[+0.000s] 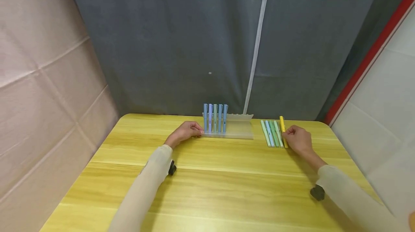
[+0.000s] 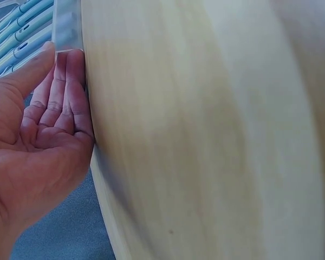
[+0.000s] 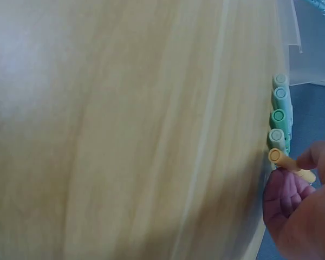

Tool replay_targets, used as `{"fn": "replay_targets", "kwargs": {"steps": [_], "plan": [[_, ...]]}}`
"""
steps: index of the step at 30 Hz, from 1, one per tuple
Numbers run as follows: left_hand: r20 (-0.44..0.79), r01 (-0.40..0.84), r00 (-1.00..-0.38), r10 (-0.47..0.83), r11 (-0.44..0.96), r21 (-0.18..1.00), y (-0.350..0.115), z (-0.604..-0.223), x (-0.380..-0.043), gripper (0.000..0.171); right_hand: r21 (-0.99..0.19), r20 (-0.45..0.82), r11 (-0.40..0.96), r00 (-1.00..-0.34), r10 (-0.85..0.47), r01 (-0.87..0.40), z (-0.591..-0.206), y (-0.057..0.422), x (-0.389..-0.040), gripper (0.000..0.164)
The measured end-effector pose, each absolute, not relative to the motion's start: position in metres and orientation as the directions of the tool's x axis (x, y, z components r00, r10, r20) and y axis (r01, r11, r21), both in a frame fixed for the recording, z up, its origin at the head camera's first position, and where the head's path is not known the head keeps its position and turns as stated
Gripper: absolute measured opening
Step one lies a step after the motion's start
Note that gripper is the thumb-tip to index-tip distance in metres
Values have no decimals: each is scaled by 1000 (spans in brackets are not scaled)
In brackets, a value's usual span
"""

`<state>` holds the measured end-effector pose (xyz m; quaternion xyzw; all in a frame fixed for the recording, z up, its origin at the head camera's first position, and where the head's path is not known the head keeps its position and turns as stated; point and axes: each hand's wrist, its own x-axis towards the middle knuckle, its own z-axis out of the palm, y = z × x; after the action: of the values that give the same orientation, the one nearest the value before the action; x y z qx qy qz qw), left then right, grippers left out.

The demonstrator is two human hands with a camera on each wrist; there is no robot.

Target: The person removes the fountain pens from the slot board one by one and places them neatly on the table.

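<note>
A clear plastic pen rack stands near the table's back edge. Several blue, lilac and green pens stand upright side by side in its left half. My left hand pinches the rack's left front corner, thumb on top and fingers below in the left wrist view. To the right of the rack, a row of light green, blue and green pens lies on the table. At the row's right end, my right hand pinches a yellow pen between thumb and fingers, its length partly hidden by the hand.
The wood-grain table ends just behind the rack at a grey curtain. Pale cloth walls rise at the left and right, the right one with a red edge strip.
</note>
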<state>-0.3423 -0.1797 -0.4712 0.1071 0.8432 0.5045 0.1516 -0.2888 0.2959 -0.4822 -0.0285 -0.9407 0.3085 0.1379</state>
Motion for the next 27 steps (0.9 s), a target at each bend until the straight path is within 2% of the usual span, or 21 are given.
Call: {"fn": "replay_targets", "kwargs": {"steps": [8,17,27], "plan": [[-161,13,-928,337,460,888,-178,-472,-341,15,-561,133,827,-983,124,29,-486,300,-290,23],[-152,22,-926,345,452,892,-179,-471,-344,16,-550,116,835,-989,89,10,-484,300,-293,26],[-151,20,-928,342,449,893,-181,-471,-344,16,-541,87,841,-992,91,30,-474,290,-292,45]]}}
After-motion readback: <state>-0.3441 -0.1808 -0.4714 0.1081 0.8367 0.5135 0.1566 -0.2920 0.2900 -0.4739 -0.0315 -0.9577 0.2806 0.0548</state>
